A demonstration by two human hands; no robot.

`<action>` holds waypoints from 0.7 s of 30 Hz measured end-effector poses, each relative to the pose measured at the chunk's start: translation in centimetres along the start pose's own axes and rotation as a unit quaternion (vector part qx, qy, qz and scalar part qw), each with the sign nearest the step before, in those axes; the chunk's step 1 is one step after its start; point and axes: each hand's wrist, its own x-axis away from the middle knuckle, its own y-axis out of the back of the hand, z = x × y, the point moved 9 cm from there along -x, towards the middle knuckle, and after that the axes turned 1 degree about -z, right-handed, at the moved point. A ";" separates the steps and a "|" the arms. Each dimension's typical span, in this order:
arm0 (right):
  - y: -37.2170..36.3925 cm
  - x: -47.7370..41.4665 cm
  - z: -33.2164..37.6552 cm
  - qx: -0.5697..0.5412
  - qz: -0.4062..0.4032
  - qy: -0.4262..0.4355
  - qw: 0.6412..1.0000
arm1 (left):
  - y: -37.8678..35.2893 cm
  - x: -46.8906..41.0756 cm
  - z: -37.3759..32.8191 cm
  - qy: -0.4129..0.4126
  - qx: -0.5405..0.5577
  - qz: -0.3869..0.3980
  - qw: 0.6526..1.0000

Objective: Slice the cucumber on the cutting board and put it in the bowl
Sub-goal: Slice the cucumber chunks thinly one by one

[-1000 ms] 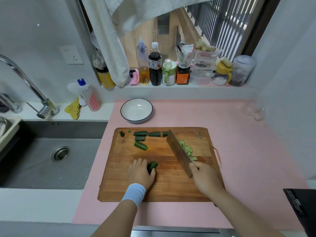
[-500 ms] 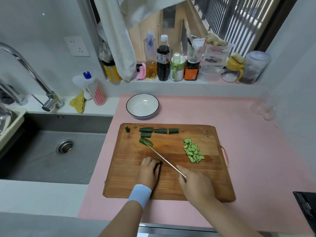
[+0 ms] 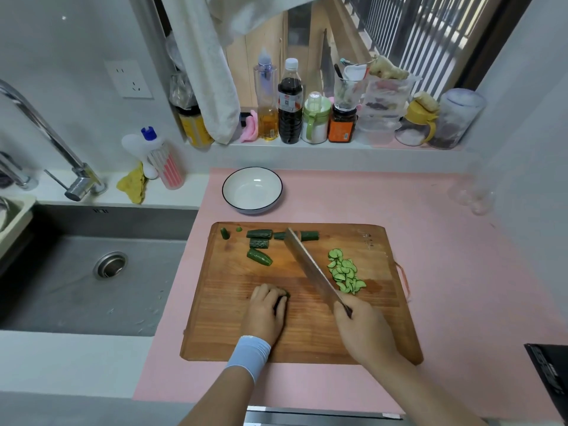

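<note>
The wooden cutting board [image 3: 307,333] lies on a pink mat [image 3: 430,241] beside the sink [image 3: 76,287]. The cucumber is in three groups, all on the board.

1. One dark green cucumber piece [image 3: 284,297] sits near the board's centre under the left hand [image 3: 266,312]. The fingers curl over it and pin it down, so only a sliver shows at the fingertips.
2. Several short cucumber chunks [image 3: 259,233], with dark, bumpy skin, lie along the far edge. Two more sit just nearer, and a small end stub [image 3: 225,233] lies at the far left.
3. A loose pile of thin half-moon slices [image 3: 345,275], pale green with dark rims, lies on the board's right half.

The right hand [image 3: 362,330] grips the handle of a broad cleaver [image 3: 310,269]. Its blade slants away toward the far edge, between the held piece and the pile. Whether the edge touches the board cannot be told.

The white bowl [image 3: 252,190] with a dark rim stands on the mat just beyond the board and holds no cucumber.
</note>
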 end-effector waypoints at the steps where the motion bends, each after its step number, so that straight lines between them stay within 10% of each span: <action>1: 0.0 0.1 0.1 0.017 0.005 0.014 1.000 | 0.0 -0.2 0.0 0.003 0.000 0.001 1.000; 8: -0.5 0.5 1.4 0.059 -0.004 0.060 0.996 | 0.5 -5.4 3.8 0.134 -0.054 0.058 0.988; 21: -0.6 0.3 2.1 0.137 -0.016 0.107 0.985 | 0.6 -0.6 0.7 0.010 -0.013 0.023 1.000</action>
